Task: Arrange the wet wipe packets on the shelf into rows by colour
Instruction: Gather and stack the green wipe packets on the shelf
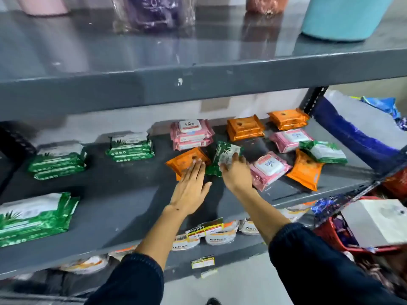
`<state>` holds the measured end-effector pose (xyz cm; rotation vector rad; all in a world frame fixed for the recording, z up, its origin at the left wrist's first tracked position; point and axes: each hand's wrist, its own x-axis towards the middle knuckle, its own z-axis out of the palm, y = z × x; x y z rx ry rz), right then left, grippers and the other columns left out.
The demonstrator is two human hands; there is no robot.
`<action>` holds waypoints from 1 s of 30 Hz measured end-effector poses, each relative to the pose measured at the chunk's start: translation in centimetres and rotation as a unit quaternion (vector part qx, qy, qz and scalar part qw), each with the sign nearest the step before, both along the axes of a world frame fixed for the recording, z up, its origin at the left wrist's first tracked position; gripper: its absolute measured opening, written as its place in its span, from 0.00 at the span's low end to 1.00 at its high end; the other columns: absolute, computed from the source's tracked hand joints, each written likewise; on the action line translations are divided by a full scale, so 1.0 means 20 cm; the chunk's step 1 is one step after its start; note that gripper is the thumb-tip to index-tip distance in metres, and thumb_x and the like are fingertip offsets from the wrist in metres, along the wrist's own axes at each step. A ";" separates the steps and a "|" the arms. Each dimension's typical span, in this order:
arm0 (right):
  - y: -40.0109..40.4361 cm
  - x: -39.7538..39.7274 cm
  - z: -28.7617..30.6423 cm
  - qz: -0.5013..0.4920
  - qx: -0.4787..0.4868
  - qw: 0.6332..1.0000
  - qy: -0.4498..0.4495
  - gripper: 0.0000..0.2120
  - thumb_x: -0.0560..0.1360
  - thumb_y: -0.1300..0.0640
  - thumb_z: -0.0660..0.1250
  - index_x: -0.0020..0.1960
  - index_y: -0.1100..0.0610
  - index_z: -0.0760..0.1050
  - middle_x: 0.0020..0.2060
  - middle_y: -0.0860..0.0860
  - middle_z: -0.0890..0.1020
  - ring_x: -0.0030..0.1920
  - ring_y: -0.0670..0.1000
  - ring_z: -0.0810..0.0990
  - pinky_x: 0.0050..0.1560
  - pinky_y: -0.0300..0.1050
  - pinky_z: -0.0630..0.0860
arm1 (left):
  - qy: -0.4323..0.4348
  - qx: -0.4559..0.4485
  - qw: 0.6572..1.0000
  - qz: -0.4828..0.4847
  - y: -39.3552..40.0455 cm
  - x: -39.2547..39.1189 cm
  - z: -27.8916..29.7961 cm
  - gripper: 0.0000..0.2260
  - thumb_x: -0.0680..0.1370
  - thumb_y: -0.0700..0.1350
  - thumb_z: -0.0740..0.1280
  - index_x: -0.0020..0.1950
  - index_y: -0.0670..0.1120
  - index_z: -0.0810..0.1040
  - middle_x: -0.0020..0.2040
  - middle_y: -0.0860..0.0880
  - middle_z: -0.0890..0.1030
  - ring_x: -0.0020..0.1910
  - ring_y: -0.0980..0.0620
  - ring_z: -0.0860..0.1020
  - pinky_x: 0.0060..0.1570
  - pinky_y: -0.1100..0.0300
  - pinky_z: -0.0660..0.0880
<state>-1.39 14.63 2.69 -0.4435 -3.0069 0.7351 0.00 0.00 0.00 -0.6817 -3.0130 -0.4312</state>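
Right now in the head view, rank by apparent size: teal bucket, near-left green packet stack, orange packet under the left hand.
1. Teal bucket, cropped by the frame
2. Near-left green packet stack, probably enlarged by nearness
3. Orange packet, partly covered by the left hand

Small shop or stockroom. Grey slotted-angle metal shelving (pixel 198 84), several tiers. Many identical wet wipe packets (pixel 130 147) in green, pink, orange, stacked as stock. Price label stickers (pixel 202 261) on shelf edge. Lower tier holds rows of white-orange pouches (pixel 220 237). Plastic buckets (pixel 343 18) on top tier. Red basket (pixel 330 234) of wrapped goods at right.
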 end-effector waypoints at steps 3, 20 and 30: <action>-0.03 -0.09 -0.01 -0.004 0.035 0.998 -0.048 0.38 0.78 0.42 0.56 0.74 0.69 0.51 0.73 0.67 0.60 0.72 0.65 0.60 0.71 0.55 0.60 | -0.001 -0.002 1.000 0.013 -0.03 -0.05 -0.03 0.28 0.82 0.52 0.52 0.76 0.41 0.47 0.78 0.44 0.48 0.77 0.49 0.46 0.75 0.56 0.46; -0.11 -0.08 -0.04 0.000 0.012 0.989 -0.147 0.35 0.66 0.59 0.66 0.70 0.59 0.57 0.71 0.58 0.64 0.73 0.63 0.57 0.74 0.62 0.53 | -0.031 0.000 0.999 0.035 -0.14 0.06 -0.19 0.26 0.81 0.53 0.53 0.75 0.39 0.56 0.76 0.41 0.57 0.76 0.44 0.54 0.75 0.53 0.49; -0.05 -0.01 -0.01 -0.039 0.018 0.995 -0.091 0.33 0.67 0.58 0.70 0.68 0.57 0.59 0.63 0.62 0.72 0.65 0.64 0.69 0.65 0.59 0.67 | -0.045 0.003 0.998 0.041 -0.18 0.08 -0.19 0.24 0.81 0.52 0.52 0.73 0.40 0.60 0.76 0.40 0.60 0.76 0.43 0.57 0.75 0.52 0.51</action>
